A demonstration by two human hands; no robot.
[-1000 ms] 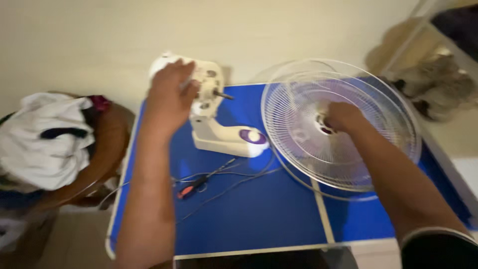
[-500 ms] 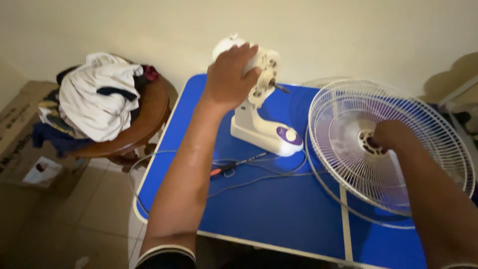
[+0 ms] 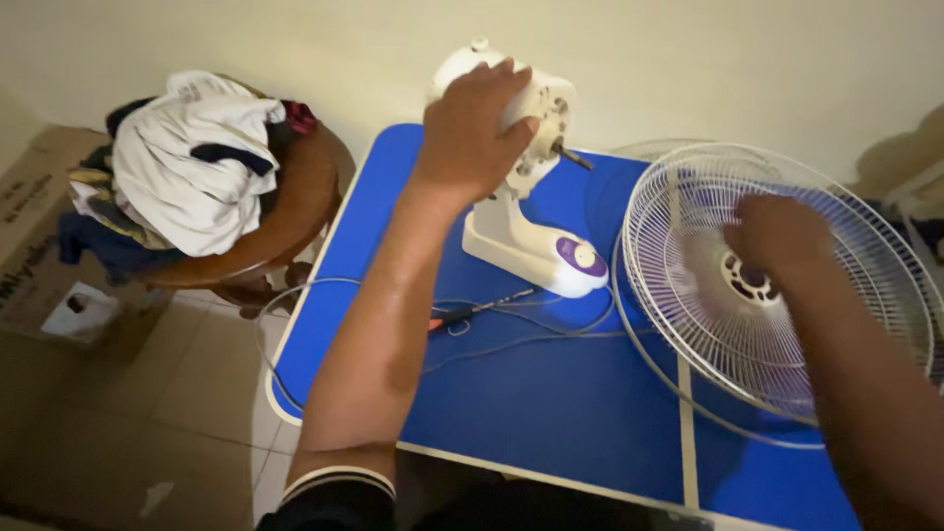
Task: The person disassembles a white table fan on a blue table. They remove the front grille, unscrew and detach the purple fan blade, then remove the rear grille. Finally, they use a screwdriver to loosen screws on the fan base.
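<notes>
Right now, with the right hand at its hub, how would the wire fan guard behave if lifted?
The fan guard is thin open wire, so probably light for its size. Its broad round shape may wobble or flex when the right hand holds only the centre. Its rim appears to rest on the table, so it might roll or slide if pushed.

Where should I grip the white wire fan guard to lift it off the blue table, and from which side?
Take the fan guard at its round plastic hub, coming from above on the near side, where the right hand already rests. The thin wires probably flex, while the hub looks rigid and central, so the tilted guard should stay balanced. The left hand holds the motor housing.
</notes>
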